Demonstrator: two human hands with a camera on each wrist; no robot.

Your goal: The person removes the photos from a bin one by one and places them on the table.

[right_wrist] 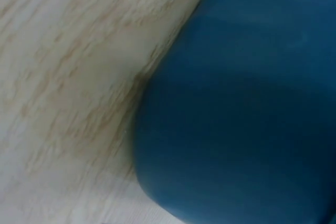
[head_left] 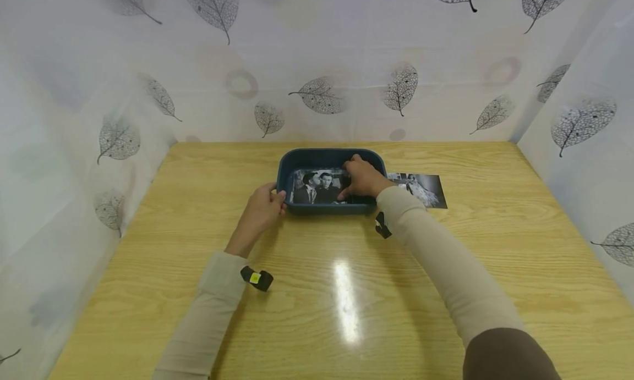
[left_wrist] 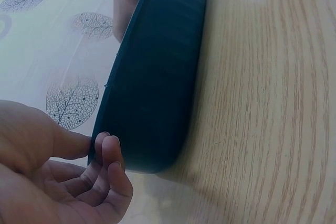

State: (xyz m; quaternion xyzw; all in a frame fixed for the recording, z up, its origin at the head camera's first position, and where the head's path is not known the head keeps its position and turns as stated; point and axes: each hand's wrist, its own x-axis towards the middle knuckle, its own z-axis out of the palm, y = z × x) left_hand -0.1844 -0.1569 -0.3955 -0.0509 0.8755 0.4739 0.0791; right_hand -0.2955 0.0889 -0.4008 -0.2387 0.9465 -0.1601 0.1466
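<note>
Pinches the rim of the dark blue tray [head_left: 331, 210] at its left end between the thumb and curled fingers of the left hand [head_left: 264, 208]. Reaches over the opposite end with the right hand [head_left: 365, 179], keeping thumb and fingers apart inside the tray, at the right end of a black-and-white photograph [head_left: 308, 191] lying mostly left of those fingertips; cannot tell whether pinched or merely touched. Shows a second photograph [head_left: 432, 191] right of the right-hand fingers, on the wooden table [head_left: 297, 270], partly hidden by the right sleeve [head_left: 446, 264].

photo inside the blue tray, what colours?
The photo is black and white; it shows best in the head view.
</note>
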